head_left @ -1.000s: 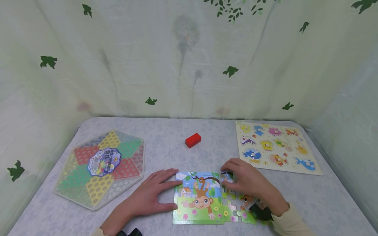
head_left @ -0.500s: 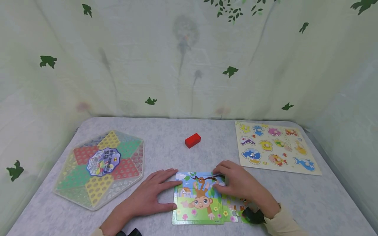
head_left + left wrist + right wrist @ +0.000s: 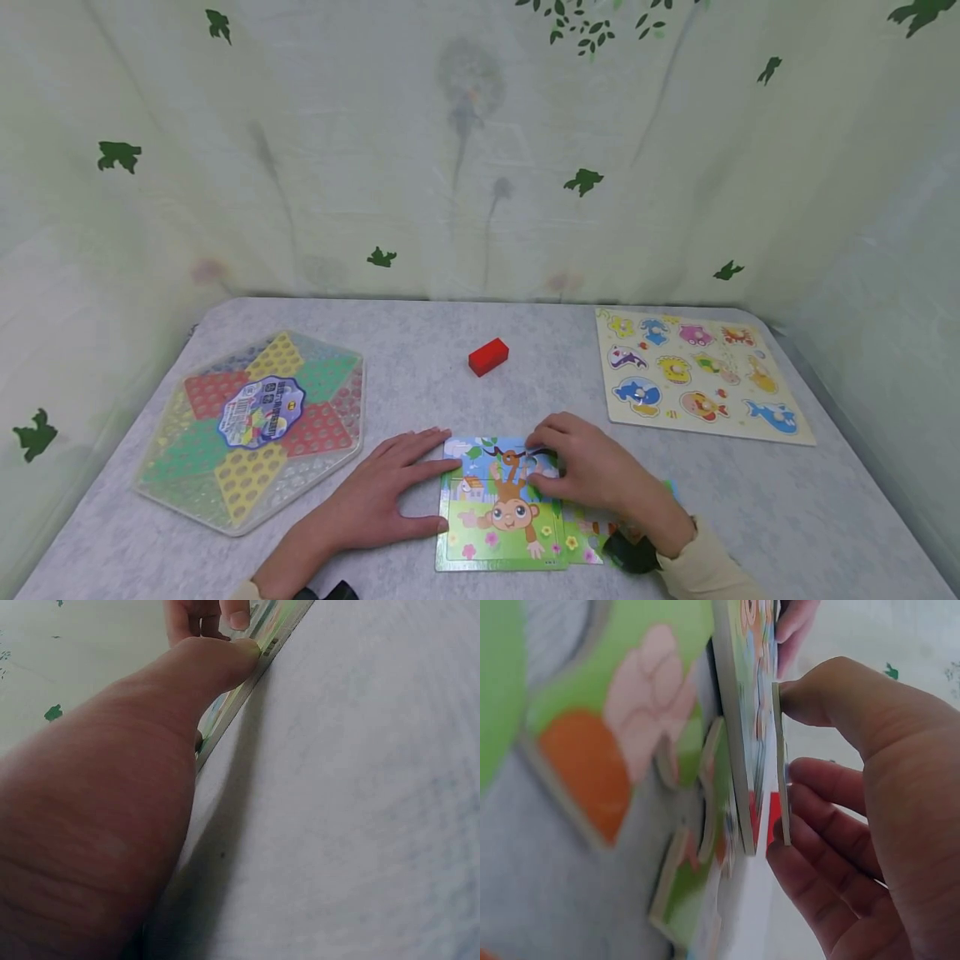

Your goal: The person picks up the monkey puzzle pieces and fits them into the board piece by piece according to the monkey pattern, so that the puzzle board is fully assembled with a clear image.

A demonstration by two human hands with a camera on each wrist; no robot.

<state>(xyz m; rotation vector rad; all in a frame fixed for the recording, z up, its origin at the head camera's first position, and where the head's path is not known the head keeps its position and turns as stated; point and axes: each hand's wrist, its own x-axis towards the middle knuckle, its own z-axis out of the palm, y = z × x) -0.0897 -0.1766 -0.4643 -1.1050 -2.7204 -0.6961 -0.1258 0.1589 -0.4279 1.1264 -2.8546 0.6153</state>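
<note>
A jigsaw board (image 3: pixel 501 533) with a monkey picture lies flat near the table's front. My left hand (image 3: pixel 378 496) spreads beside its left side, and the left wrist view shows the thumb (image 3: pixel 225 660) touching the board's edge. Over the board's upper right part, my right hand (image 3: pixel 588 467) pinches a thin puzzle piece (image 3: pixel 781 765) between thumb and fingers. The right wrist view shows this piece edge-on, standing apart from the board surface. Several loose puzzle pieces (image 3: pixel 579 533) lie right of the board, partly hidden under the right hand and wrist.
A red block (image 3: pixel 488 357) sits behind the board. On the left lies a hexagonal Chinese checkers board (image 3: pixel 251 483) in clear plastic. A wooden peg puzzle (image 3: pixel 705 375) with animal shapes lies at the back right. A leaf-printed curtain (image 3: pixel 480 167) hangs behind the table.
My right hand has moved left with the puzzle piece, from beside the board's right edge to above its upper right part. The left hand stays in place.
</note>
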